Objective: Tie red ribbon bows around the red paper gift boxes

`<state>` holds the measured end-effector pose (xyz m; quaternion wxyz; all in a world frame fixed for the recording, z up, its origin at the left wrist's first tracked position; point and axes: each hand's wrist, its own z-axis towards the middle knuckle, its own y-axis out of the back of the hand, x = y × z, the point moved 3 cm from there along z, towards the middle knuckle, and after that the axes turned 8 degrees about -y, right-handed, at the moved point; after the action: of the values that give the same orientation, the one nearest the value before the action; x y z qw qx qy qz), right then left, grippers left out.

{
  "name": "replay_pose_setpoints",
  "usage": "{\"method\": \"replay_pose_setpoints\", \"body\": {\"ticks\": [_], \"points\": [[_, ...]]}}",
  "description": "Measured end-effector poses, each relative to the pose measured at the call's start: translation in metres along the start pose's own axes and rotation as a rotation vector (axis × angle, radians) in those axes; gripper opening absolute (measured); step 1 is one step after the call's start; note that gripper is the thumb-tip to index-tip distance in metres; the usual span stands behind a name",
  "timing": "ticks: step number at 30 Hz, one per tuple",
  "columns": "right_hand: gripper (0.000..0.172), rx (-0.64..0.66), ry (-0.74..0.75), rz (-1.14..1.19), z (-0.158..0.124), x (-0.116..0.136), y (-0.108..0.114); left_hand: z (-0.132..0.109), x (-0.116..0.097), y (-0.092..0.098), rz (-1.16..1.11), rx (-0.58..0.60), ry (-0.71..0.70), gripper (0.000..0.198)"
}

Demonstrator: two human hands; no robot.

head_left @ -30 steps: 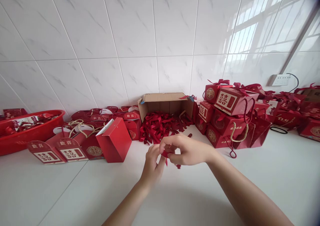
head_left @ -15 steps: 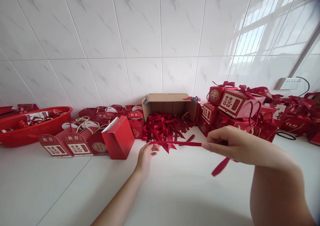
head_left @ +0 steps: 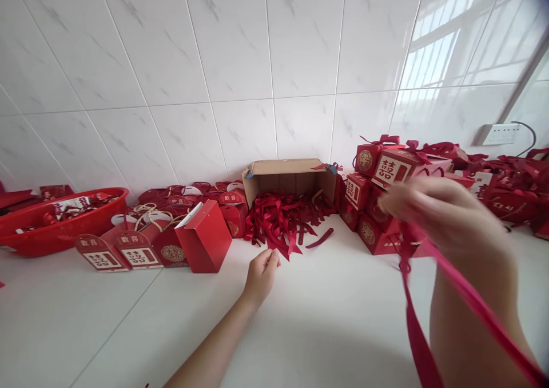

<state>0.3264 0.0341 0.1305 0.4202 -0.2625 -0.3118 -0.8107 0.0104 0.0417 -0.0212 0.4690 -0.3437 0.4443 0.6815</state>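
My right hand (head_left: 446, 216) is raised at the right, blurred, closed on a long red ribbon (head_left: 418, 331) that hangs down in two strands toward the bottom edge. My left hand (head_left: 261, 272) rests low over the white surface, fingers curled together at the edge of the heap of red ribbons (head_left: 281, 219). Whether it pinches a ribbon end I cannot make out. The heap spills out of a cardboard box (head_left: 289, 176) lying on its side against the tiled wall.
A red gift bag (head_left: 205, 236) stands left of the ribbons, with flat folded red boxes (head_left: 115, 250) beside it. A red basin (head_left: 51, 222) sits at far left. Stacked red gift boxes (head_left: 386, 176) fill the right. A wall socket (head_left: 497, 133) is at upper right.
My right hand has pulled the ribbon up and to the right, out of my left hand. The ribbon, stretched between both hands before, now dangles from the right hand alone.
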Motion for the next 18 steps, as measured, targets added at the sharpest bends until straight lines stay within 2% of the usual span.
{"method": "replay_pose_setpoints", "body": {"ticks": [1,2,3,4,6,8,10,11,12,13,14,18], "points": [[0.037,-0.073,-0.012,-0.024,0.004,0.005,-0.007,-0.001,0.000,-0.002,0.020,0.013,-0.007,0.037],[0.035,-0.212,-0.029,-0.056,0.007,0.009,-0.012,-0.002,0.000,-0.004,0.038,0.023,-0.012,0.037],[0.037,-0.418,-0.057,-0.132,0.009,0.013,-0.015,-0.002,0.001,-0.005,0.055,0.030,-0.015,0.036],[0.042,-0.535,-0.050,-0.165,0.011,0.016,-0.019,-0.002,0.002,-0.006,0.069,0.035,-0.016,0.036],[0.043,-0.609,0.012,-0.175,0.014,0.019,-0.030,-0.003,0.003,-0.007,0.091,0.045,-0.014,0.037],[0.037,-0.521,0.090,-0.166,0.018,0.015,-0.044,-0.003,0.005,-0.008,0.102,0.061,-0.015,0.039],[0.031,-0.382,0.090,-0.223,0.020,0.004,-0.066,-0.004,0.006,-0.010,0.106,0.084,-0.027,0.039],[0.029,-0.275,0.060,-0.261,0.020,-0.004,-0.080,-0.004,0.006,-0.011,0.108,0.096,-0.035,0.039],[0.028,-0.127,0.021,-0.294,0.019,-0.014,-0.096,-0.004,0.006,-0.011,0.109,0.107,-0.045,0.039],[0.031,0.085,-0.007,-0.322,0.015,-0.026,-0.117,-0.004,0.005,-0.012,0.112,0.117,-0.054,0.039],[0.032,0.201,-0.010,-0.330,0.010,-0.036,-0.135,-0.005,0.005,-0.012,0.115,0.124,-0.062,0.039],[0.034,0.420,-0.037,-0.385,-0.023,-0.075,-0.195,-0.004,0.003,-0.013,0.131,0.139,-0.089,0.040]]}}
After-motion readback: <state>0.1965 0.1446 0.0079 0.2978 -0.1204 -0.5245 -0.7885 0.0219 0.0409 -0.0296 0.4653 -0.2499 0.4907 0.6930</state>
